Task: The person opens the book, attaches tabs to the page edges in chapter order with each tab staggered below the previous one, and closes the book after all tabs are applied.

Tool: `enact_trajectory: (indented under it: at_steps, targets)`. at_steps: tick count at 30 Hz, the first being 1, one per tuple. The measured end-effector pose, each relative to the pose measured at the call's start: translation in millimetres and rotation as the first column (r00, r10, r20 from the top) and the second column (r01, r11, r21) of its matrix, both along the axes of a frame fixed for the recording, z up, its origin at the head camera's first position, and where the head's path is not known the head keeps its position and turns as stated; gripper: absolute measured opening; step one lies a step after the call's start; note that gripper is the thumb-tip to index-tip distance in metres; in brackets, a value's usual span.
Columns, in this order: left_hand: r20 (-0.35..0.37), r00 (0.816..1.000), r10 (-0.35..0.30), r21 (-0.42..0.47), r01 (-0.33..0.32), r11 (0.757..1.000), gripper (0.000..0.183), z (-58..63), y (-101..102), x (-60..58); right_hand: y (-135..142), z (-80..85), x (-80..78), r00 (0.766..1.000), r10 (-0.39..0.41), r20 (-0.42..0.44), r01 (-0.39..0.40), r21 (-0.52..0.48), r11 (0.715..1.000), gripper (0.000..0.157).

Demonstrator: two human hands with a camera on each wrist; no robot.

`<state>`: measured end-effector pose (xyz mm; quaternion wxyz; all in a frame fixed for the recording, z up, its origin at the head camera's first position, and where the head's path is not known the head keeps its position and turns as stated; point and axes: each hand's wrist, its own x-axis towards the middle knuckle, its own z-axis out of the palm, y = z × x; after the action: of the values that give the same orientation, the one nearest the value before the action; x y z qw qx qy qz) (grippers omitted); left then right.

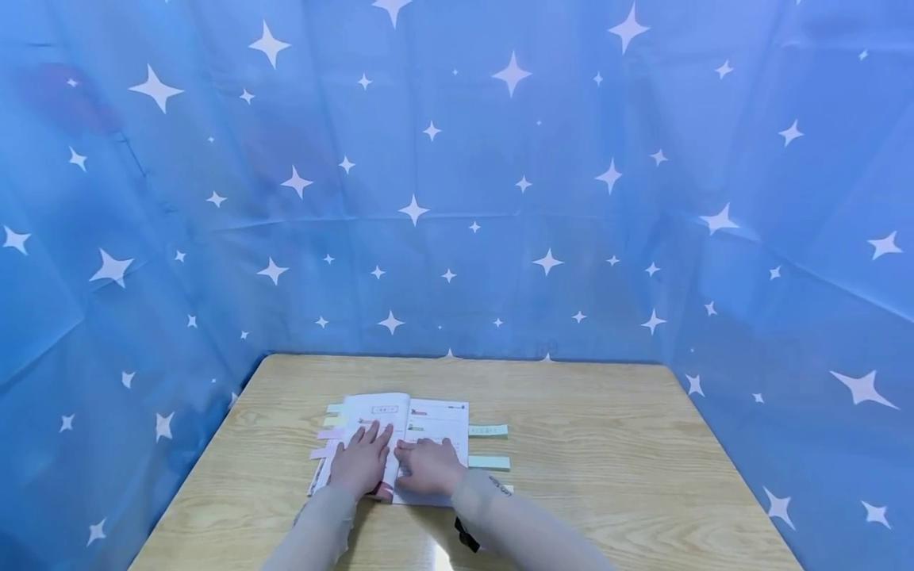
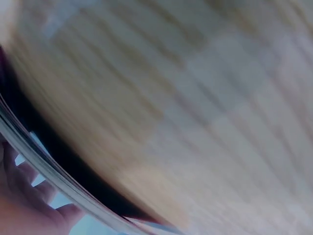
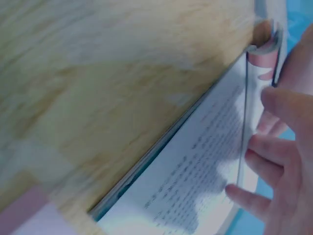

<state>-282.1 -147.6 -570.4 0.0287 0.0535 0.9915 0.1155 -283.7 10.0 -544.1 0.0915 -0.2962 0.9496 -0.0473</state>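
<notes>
An open book (image 1: 439, 414) with printed pages lies on the table. My left hand (image 1: 360, 461) rests on its left page with fingers spread flat toward the top. My right hand (image 1: 431, 466) lies on the right page, its fingertips touching the paper near the centre fold. In the right wrist view, the right hand (image 3: 288, 171) has extended fingers along the fold of the book (image 3: 195, 161); the lower end of the left-hand pages curls up there. The left wrist view shows the left hand (image 2: 29, 205) beyond the book's edge (image 2: 54, 171).
Colored sticky tabs (image 1: 328, 434) stick out from the book's left side, and green tabs (image 1: 489, 431) from its right. The wood-grain table (image 1: 607, 444) extends around the book. Blue star-patterned curtains (image 1: 457, 159) stand behind and on both sides.
</notes>
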Motion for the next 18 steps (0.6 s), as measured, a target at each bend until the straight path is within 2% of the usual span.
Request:
enact_trajectory:
  at_steps: [7,11,18]
  targets:
    - [-0.010,0.999,-0.045,0.025,0.045,0.999,0.044,-1.4,-2,-0.3,-12,-7.0,2.8,0.992,-0.064,-0.106,0.074,0.093,0.993,0.046]
    - [0.013,0.999,-0.050,0.036,0.049,0.998,0.043,-0.5,1,1.2,-14,-9.7,1.3,0.990,-0.106,-0.094,0.115,0.093,0.989,0.046]
    - [0.001,0.999,-0.046,0.027,0.046,0.999,0.043,1.5,-2,-0.7,-14,-13.5,-10.9,0.987,-0.157,-0.026,0.157,0.011,0.988,0.046]
